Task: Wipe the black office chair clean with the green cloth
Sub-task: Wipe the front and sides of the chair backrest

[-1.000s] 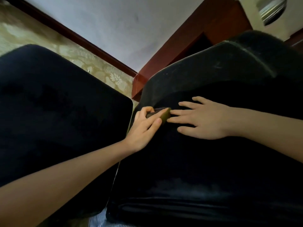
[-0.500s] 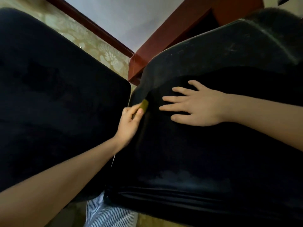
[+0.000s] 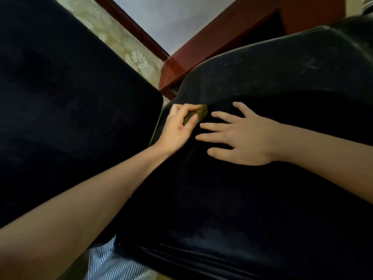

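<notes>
Your L hand (image 3: 177, 128) pinches green cloth (image 3: 199, 113) mid-frame; R hand (image 3: 249, 139) splayed flat on chair (image 3: 222, 199). Fingertip-only pinch: cloth may slip.

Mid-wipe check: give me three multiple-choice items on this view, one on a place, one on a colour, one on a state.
1. Where is the green cloth? A. in the left hand B. draped over the backrest C. on the floor
2. What colour is the wooden furniture behind the chair? A. white B. reddish-brown C. blue
3. How is the right hand? A. fisted B. pinching the cloth C. flat on the chair, fingers spread

Answers: A, the fingers curl round it; B, a red-brown panel shows at the top; C, the palm lies down on the black surface.
</notes>
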Motion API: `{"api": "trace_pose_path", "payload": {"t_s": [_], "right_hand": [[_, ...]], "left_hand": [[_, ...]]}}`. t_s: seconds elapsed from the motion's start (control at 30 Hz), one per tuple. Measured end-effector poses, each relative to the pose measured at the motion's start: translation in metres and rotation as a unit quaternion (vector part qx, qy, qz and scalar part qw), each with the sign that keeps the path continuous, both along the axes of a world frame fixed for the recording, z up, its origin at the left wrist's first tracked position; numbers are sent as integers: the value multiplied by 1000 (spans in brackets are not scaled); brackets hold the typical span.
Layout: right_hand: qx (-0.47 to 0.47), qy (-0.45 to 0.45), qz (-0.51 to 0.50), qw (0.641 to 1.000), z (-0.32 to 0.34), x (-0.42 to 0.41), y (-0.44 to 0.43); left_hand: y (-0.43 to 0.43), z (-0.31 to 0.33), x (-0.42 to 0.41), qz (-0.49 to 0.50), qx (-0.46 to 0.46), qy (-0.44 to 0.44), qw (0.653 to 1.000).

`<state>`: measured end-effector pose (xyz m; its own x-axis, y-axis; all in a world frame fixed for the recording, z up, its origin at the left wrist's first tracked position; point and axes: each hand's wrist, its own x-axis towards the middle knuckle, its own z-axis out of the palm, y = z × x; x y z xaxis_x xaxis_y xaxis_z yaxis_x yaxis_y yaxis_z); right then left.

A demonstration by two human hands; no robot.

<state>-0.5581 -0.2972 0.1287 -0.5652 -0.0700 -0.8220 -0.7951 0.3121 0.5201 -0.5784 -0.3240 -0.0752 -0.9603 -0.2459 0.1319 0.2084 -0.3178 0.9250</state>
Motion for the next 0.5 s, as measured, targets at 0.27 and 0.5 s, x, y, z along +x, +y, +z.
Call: {"api": "trace_pose_path", "payload": {"t_s": [0.27,0.5], "right_hand": [[-28,-12,-2,1000,-19,-5,-15],[-38,-12,-17,999,-24,-9,-16]], "left_hand": [[8,-45,23,-62,133,-208,967],[-4,-29,69,-126,173,-162,963]]}}
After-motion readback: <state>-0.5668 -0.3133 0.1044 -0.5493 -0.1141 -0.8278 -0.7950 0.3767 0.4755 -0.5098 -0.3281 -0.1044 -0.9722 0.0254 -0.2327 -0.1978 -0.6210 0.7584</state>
